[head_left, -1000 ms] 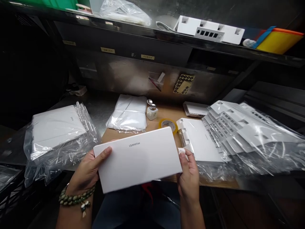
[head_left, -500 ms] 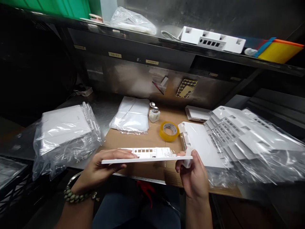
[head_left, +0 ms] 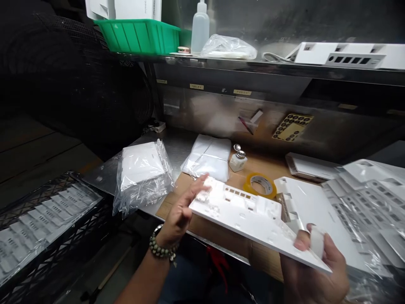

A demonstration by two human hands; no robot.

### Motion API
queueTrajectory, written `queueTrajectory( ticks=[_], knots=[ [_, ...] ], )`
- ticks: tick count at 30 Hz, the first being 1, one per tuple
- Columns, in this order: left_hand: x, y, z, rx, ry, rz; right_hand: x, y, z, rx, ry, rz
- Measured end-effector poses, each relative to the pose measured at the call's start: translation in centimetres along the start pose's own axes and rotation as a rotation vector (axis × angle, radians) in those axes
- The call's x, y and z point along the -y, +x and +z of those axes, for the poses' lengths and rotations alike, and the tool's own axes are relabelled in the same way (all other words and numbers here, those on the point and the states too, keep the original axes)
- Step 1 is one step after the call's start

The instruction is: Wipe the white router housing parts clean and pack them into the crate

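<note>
In the head view, the white rectangular plastic cover point(head_left: 237, 215) is up over the bench, unbagged, hollow side showing. The left hand point(head_left: 177, 215) has spread fingers against one end; the right hand point(head_left: 316, 274) pinches the other with a white wad point(head_left: 317, 241), possibly cloth. A stack of white panels in clear plastic point(head_left: 142, 164) sits bagged on the grey metal bench point(head_left: 179, 141), near brown cardboard point(head_left: 215, 234), beneath a dark metal shelf point(head_left: 278, 69).

Both hands point(head_left: 179, 214) hold a white panel point(head_left: 247, 219), inner side up, near a tape roll point(head_left: 247, 184)
</note>
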State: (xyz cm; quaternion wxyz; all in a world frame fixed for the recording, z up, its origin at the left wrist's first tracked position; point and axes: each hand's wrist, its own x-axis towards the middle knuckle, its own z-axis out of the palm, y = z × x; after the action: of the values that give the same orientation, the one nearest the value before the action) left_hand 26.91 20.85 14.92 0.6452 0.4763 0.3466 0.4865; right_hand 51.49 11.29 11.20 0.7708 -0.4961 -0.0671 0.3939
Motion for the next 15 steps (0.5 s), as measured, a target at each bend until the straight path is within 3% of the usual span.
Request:
queueTrajectory(
  ticks=[2, 3, 6, 8, 13, 15],
  knots=[
    [1.2, 0.0, 0.5, -0.200, -0.346, -0.209, 0.0, -0.2, 0.1, 0.004, -0.026, -0.055],
    [1.6, 0.1, 0.6, -0.197, -0.509, -0.355, 0.0, -0.4, 0.1, 0.013, -0.042, -0.079],
    [2.1, 0.4, 0.4, 0.041, -0.792, -0.719, -0.1, -0.7, -0.3, 0.095, -0.081, -0.062],
    [1.8, 0.7, 0.0, 0.077, -0.839, -0.796, -0.1, -0.5, -0.5, 0.134, -0.176, -0.046],
    [0.0, 1.5, 0.3, -0.140, -0.857, -0.812, 0.4, -0.1, 0.1, -0.054, -0.720, -0.353],
    [-0.5, 1.7, 1.0, -0.179, -0.850, -0.783, 0.6, -1.1, 1.4, 0.012, -0.810, -0.403]
  ],
)
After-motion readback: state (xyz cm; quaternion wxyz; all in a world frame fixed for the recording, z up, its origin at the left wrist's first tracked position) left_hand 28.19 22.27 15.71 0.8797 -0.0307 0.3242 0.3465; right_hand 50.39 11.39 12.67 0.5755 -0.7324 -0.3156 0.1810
